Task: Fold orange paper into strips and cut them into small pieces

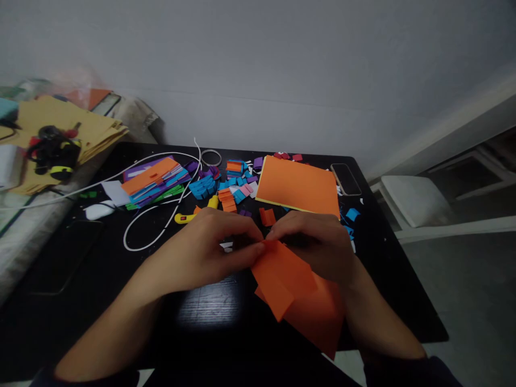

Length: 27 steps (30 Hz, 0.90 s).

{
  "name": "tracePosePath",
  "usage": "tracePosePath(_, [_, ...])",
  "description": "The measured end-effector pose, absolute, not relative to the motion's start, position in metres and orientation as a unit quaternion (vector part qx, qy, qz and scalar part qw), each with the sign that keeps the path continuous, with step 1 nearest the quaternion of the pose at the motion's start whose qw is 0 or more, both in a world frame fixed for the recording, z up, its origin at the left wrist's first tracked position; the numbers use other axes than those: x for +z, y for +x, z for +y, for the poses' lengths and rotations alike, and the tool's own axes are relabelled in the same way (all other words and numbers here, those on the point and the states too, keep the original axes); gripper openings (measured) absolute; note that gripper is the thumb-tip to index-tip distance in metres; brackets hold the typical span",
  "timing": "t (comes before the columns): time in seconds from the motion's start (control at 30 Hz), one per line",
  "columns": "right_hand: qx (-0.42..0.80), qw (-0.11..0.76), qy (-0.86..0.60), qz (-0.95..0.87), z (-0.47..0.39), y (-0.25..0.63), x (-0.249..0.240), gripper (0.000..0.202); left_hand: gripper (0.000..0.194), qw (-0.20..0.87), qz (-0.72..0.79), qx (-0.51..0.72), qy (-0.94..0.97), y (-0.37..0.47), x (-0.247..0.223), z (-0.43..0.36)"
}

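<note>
Orange paper (282, 274) hangs in overlapping pieces below my fingertips, over the near part of the black table (161, 333). My left hand (217, 244) pinches its upper corner between thumb and fingers. Right beside it, my right hand (314, 236) holds the same top edge, its fingertips nearly touching those of the left. The lower part of the paper reaches toward the front edge of the table, near my right wrist. Just beyond my left hand lies a yellow cutter (185, 218), partly hidden by it.
An orange pad (298, 185) lies behind my right hand, with a phone (345, 179) beside it. Small folded paper pieces (203, 186) are scattered at the centre. Stacked coloured strips (155, 180) and a looped white cable (127, 231) lie left. A white stool (411, 199) stands right.
</note>
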State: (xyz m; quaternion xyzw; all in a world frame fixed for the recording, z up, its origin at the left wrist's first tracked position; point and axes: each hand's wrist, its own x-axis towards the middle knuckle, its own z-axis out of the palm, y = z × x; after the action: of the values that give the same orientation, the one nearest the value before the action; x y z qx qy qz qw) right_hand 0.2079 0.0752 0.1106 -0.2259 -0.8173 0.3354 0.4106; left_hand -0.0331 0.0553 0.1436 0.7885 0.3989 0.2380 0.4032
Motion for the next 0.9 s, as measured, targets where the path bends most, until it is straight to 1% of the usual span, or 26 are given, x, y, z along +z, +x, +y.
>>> tracePosePath(0.17, [0.339, 0.413, -0.235, -0.812, 0.0749, 0.2089, 0.1085, 0.019, 0.01, 0.412, 0.404, 0.232, 0.783, -0.0339, 0.1474, 0.0553])
tracePosePath(0.5, [0.322, 0.413, -0.232, -0.82, 0.0752, 0.2081, 0.1117, 0.008, 0.012, 0.409, 0.409, 0.239, 0.78, -0.0334, 0.1461, 0.0546])
tracePosePath(0.73, [0.289, 0.417, -0.205, -0.837, 0.0766, 0.2042, 0.1097, 0.015, 0.011, 0.424, 0.415, 0.238, 0.769, -0.0262, 0.1421, 0.0567])
tracePosePath(0.9, [0.299, 0.415, -0.198, -0.836, 0.0776, 0.2052, 0.107, 0.014, 0.012, 0.418, 0.409, 0.237, 0.776, -0.0261, 0.1398, 0.057])
